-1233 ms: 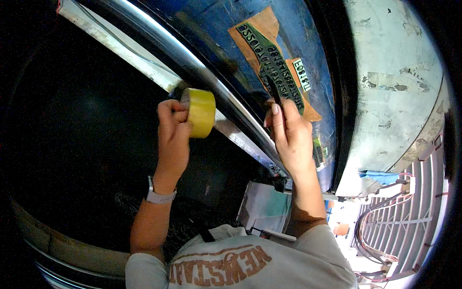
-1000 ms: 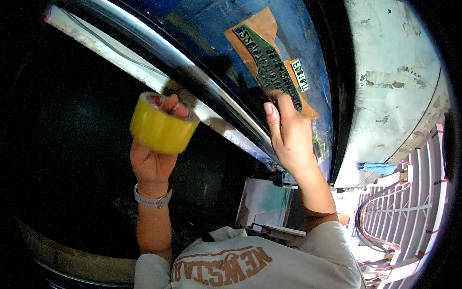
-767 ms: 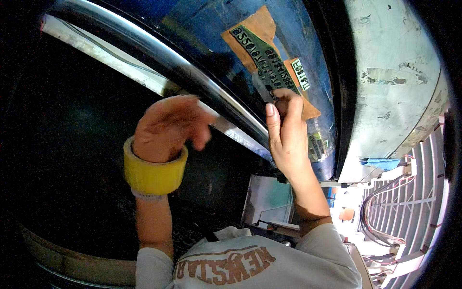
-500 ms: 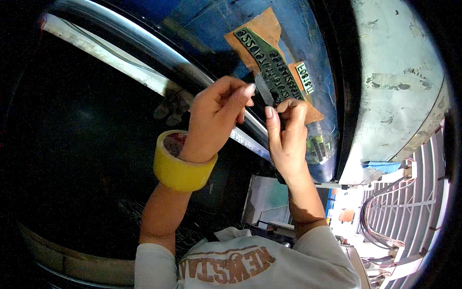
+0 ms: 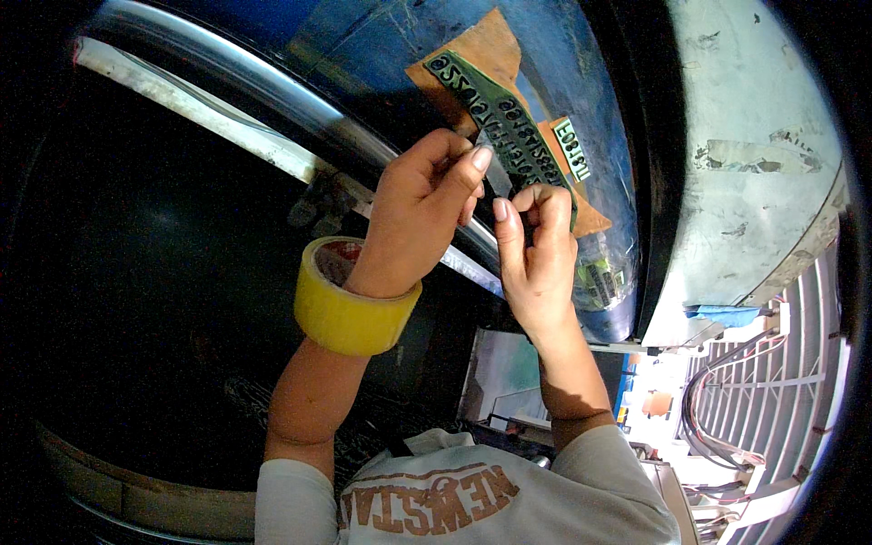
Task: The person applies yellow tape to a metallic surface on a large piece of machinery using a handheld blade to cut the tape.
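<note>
My left hand (image 5: pixel 422 209) is closed, its thumb and fingers pinching one end of a short, clear tape strip (image 5: pixel 496 176). The other end lies at the pinched fingertips of my right hand (image 5: pixel 538 250). Both hands are at the near edge of a dark green rubber printing plate (image 5: pixel 490 104) with raised mirrored characters. Under the plate is an orange-brown patch (image 5: pixel 495 41) on a blue cylinder (image 5: pixel 354 36). A roll of yellow tape (image 5: pixel 354 318) hangs around my left wrist like a bracelet. My fingers hide part of the strip and the plate's lower edge.
A smaller pale plate (image 5: pixel 572 150) sits on the cylinder beside the green one. A shiny metal bar (image 5: pixel 263 73) runs along the cylinder's near side, with a white rail (image 5: pixel 209 118) below it. A scuffed pale machine panel (image 5: pixel 727 209) stands at right.
My hands have come slightly closer together, the left one moving right and up. The green plate and its patch appear shifted a little to the left, and less of the strip shows.
</note>
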`<state>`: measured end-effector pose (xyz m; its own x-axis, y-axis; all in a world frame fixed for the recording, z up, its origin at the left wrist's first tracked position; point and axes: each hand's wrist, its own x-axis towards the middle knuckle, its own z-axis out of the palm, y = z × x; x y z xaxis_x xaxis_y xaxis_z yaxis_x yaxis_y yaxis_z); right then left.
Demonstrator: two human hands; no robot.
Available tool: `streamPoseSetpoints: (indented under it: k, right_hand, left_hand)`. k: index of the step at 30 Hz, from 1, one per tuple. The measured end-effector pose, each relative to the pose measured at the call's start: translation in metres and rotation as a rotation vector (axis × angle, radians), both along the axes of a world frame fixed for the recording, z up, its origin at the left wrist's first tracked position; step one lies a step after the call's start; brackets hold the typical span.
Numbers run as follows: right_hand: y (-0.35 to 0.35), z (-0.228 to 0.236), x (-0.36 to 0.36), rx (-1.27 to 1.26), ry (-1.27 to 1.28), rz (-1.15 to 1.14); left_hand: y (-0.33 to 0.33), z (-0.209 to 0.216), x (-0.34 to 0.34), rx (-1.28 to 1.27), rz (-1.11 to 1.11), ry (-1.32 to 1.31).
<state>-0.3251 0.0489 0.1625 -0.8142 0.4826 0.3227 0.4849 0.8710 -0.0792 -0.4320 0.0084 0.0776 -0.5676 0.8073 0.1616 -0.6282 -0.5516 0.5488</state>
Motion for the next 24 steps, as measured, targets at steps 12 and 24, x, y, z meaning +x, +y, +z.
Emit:
streamPoseSetpoints:
  k: [12, 24]
  right_hand:
    - [-0.002, 0.001, -0.004, -0.063, 0.009, -0.013]
    - [-0.010, 0.004, -0.006, -0.192, 0.004, -0.128]
  left_hand:
    - [0.000, 0.004, -0.002, -0.032, 0.012, 0.012]
    - [0.002, 0.003, -0.001, -0.016, 0.043, 0.014]
